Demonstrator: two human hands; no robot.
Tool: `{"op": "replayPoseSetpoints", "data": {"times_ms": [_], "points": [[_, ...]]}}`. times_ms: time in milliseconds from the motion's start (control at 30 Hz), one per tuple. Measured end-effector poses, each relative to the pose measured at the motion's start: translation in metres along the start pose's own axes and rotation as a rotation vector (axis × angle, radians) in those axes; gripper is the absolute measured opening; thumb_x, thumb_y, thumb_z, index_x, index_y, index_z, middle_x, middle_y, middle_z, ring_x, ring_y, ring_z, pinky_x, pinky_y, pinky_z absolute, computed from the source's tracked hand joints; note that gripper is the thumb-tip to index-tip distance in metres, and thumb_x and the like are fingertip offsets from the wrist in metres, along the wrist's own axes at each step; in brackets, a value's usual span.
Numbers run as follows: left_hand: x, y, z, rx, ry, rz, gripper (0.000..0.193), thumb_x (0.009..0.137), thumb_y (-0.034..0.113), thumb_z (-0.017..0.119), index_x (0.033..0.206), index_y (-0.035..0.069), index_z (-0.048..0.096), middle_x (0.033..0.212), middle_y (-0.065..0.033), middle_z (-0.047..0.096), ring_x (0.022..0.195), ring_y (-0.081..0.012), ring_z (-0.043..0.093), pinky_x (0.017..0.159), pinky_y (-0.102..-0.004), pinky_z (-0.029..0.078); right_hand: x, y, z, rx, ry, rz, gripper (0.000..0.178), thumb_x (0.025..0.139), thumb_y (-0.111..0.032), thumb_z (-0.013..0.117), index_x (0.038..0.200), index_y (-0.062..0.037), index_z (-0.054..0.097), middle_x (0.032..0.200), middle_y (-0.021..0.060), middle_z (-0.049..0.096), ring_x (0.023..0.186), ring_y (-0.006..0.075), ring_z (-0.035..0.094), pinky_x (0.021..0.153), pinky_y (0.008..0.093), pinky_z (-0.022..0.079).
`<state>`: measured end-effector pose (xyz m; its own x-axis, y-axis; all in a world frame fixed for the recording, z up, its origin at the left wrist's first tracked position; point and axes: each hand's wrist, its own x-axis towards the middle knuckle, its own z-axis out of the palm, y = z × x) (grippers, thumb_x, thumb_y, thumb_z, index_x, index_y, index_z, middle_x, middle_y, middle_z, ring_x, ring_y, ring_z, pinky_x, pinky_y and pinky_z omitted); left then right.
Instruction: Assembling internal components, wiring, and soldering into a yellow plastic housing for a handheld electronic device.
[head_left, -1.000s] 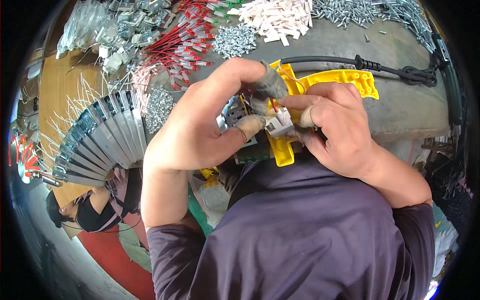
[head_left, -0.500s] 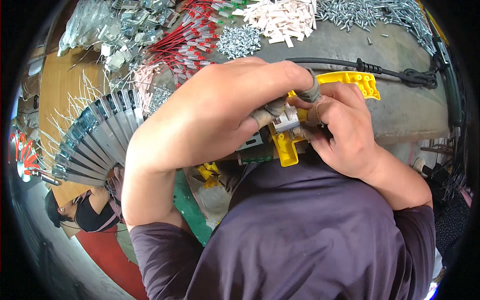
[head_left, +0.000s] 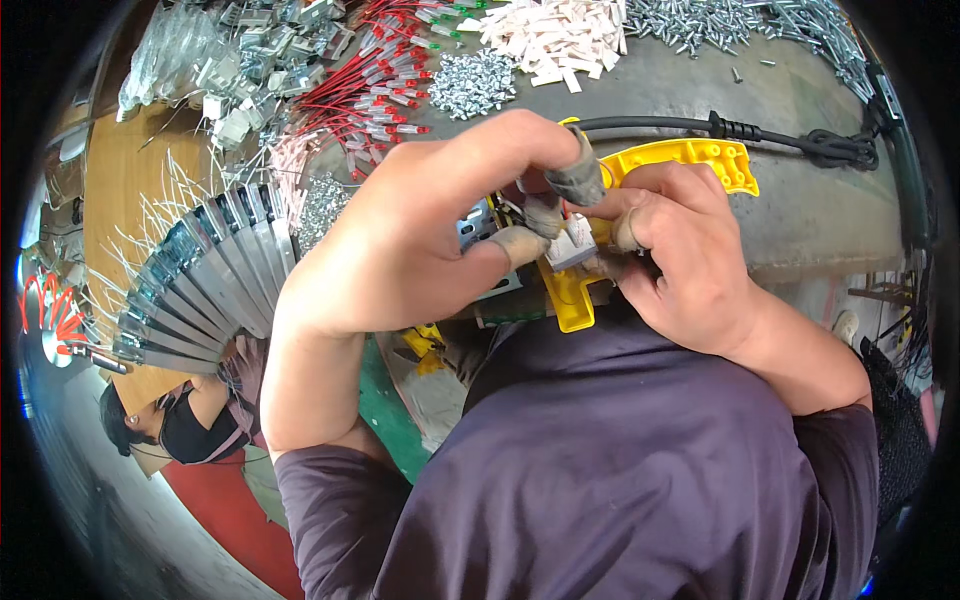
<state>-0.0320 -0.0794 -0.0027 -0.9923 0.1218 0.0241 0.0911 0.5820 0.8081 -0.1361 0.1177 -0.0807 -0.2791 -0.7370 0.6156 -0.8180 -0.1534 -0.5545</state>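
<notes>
White block [head_left: 571,246] between left fingers [head_left: 520,246], their hold unclear, and right fingers [head_left: 627,231], tight on its edge.

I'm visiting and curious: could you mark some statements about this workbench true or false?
1. The left hand and right hand are both close to a small whitish block. True.
2. The cable is red. False: it is black.
3. The long screws lie left of the flat white pieces. False: they lie to the right.
4. Some left-hand fingers wear tip coverings. True.
5. The yellow casing is at the far left. False: it is by the hands.
</notes>
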Motion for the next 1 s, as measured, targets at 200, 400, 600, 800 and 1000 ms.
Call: {"op": "replayPoseSetpoints", "data": {"times_ms": [200,400,600,800,1000], "points": [[0.002,0.010,0.002,0.192,0.021,0.100,0.044,0.063,-0.012,0.073,0.103,0.000,0.060,0.097,-0.0120,0.065,0.094,-0.0258,0.064,0.083,-0.0333,0.051,0.005,-0.003,-0.005,-0.005,-0.030,0.045,0.042,0.058,-0.003,0.074,0.097,-0.0080,0.059,0.092,0.0034,0.065,0.083,0.0250,0.059,0.069,0.0389,0.041],[-0.022,-0.003,0.033,0.505,0.377,0.316,0.032,0.063,-0.002,0.072,0.091,0.007,0.060,0.099,-0.0091,0.060,0.088,-0.0308,0.057,0.079,-0.0427,0.043,0.020,-0.004,-0.027,0.075,-0.232,0.055,0.040,0.063,0.003,0.069,0.100,-0.0035,0.055,0.084,0.0111,0.060,0.082,0.0338,0.059,0.069,0.0428,0.045],[-0.069,-0.019,0.094,0.655,0.483,0.476,0.028,0.068,0.011,0.072,0.087,0.015,0.052,0.094,-0.0054,0.069,0.081,-0.0219,0.059,0.075,-0.0387,0.039,0.054,0.008,-0.045,0.096,-0.467,0.069,0.024,0.071,0.010,0.064,0.091,0.0000,0.055,0.086,0.0109,0.063,0.077,0.0294,0.063,0.069,0.0341,0.051],[-0.068,-0.020,0.105,0.656,0.523,0.401,0.025,0.070,0.016,0.069,0.088,0.018,0.051,0.099,-0.0032,0.070,0.085,-0.0192,0.060,0.078,-0.0362,0.040,0.070,0.011,-0.030,0.027,-0.569,-0.010,0.030,0.072,0.010,0.057,0.099,-0.0017,0.051,0.085,0.0130,0.060,0.086,0.0330,0.062,0.075,0.0401,0.049],[-0.068,-0.027,0.109,0.636,0.515,0.405,0.023,0.073,0.019,0.068,0.090,0.018,0.053,0.098,-0.0010,0.066,0.085,-0.0177,0.058,0.077,-0.0363,0.040,0.076,0.011,-0.030,0.430,-0.760,0.237,0.037,0.073,0.011,0.055,0.107,-0.0016,0.047,0.100,0.0144,0.062,0.100,0.0309,0.062,0.084,0.0385,0.050]]}}
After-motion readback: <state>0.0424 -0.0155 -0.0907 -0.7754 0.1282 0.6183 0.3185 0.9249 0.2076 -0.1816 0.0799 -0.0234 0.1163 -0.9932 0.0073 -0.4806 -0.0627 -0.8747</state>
